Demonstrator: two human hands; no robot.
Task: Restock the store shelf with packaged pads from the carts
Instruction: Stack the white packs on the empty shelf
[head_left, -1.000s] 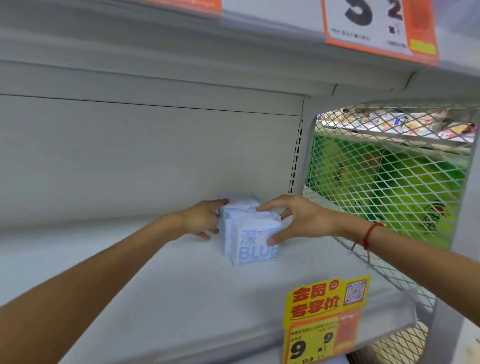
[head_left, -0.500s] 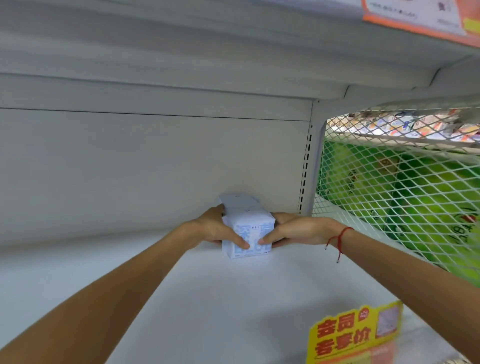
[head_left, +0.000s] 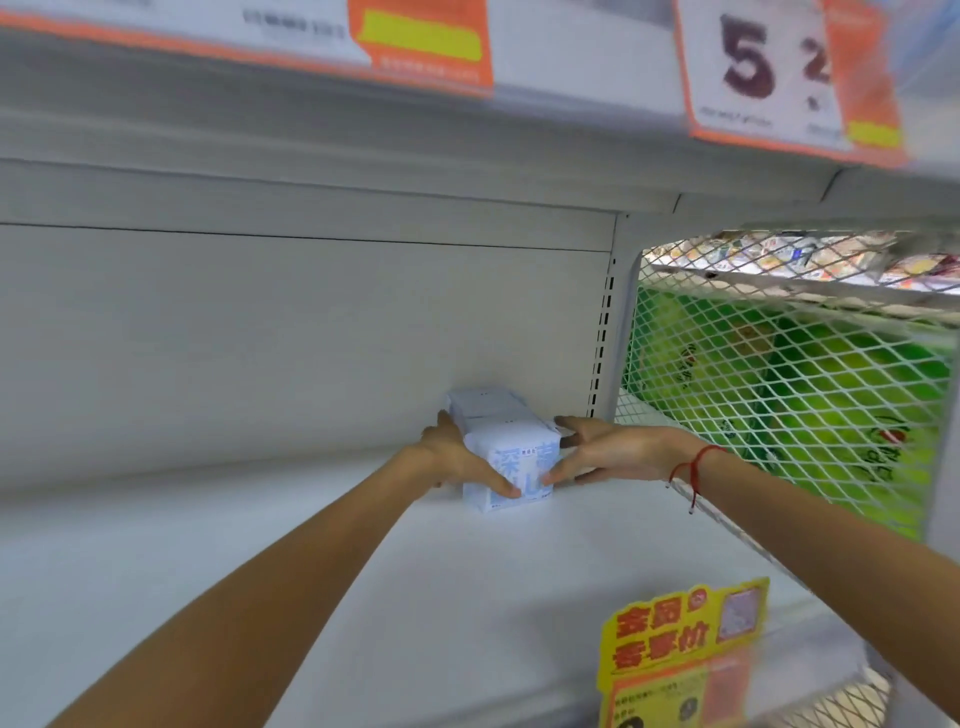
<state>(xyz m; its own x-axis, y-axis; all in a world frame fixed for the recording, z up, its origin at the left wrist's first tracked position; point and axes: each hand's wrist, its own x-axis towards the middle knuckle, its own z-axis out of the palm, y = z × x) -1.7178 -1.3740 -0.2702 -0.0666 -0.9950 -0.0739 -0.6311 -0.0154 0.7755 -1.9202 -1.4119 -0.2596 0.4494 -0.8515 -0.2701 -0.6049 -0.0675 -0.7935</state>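
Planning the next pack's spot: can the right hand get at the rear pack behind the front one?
Probably yes: the right hand already lies beside the front pack, and the rear pack shows uncovered behind it.

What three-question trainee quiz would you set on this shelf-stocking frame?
1. True or false: both hands touch the front pad pack.
2. The wire mesh divider stands on which side of the packs? A. the person's left B. the person's right C. behind them
3. Fill in: the rear pad pack sits against the shelf's ____ panel.

Key: 1. true: the left hand and the right hand press its two sides, thumbs on its front. 2. B. 3. back.
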